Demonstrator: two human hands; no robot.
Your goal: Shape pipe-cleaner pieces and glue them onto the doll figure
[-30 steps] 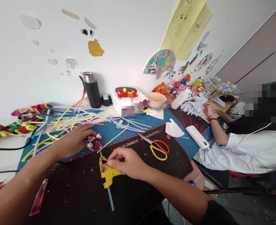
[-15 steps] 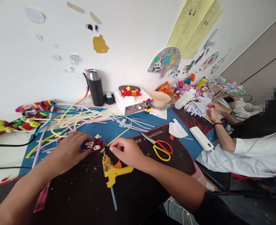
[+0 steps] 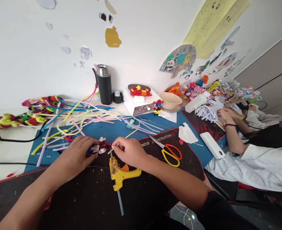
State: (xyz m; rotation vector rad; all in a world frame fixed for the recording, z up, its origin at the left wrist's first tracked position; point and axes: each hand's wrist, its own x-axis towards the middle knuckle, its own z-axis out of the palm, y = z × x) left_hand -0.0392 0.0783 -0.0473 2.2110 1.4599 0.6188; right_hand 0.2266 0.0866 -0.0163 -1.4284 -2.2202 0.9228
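My left hand (image 3: pixel 77 156) is closed around a small doll-like figure (image 3: pixel 102 147) with maroon fuzzy limbs and pale round bits. The fingers cover part of its body. Just right of it, my right hand (image 3: pixel 131 154) pinches a thin pale-yellow strip (image 3: pixel 131 133), whose short end pokes out past the fingertips beside the figure. Below those fingertips, a yellow glue gun (image 3: pixel 121 177) lies on the black mat, its nozzle pointing up at the strip's end and a clear glue stick out of its back. Scissors (image 3: pixel 171 154) with red and yellow handles lie to the right.
Loose coloured pipe cleaners (image 3: pixel 83 118) spread across the back left. Behind stand a black thermos (image 3: pixel 104 84), a white box (image 3: pixel 141 105) and a beige bowl (image 3: pixel 171 101). A white device (image 3: pixel 212 145) with a cable lies right, near another person's hands (image 3: pixel 228 116).
The view has shifted, so the scene sits further right. My right hand has come closer to the figure, with the strip's end still near the glue gun nozzle. My left hand keeps its hold.
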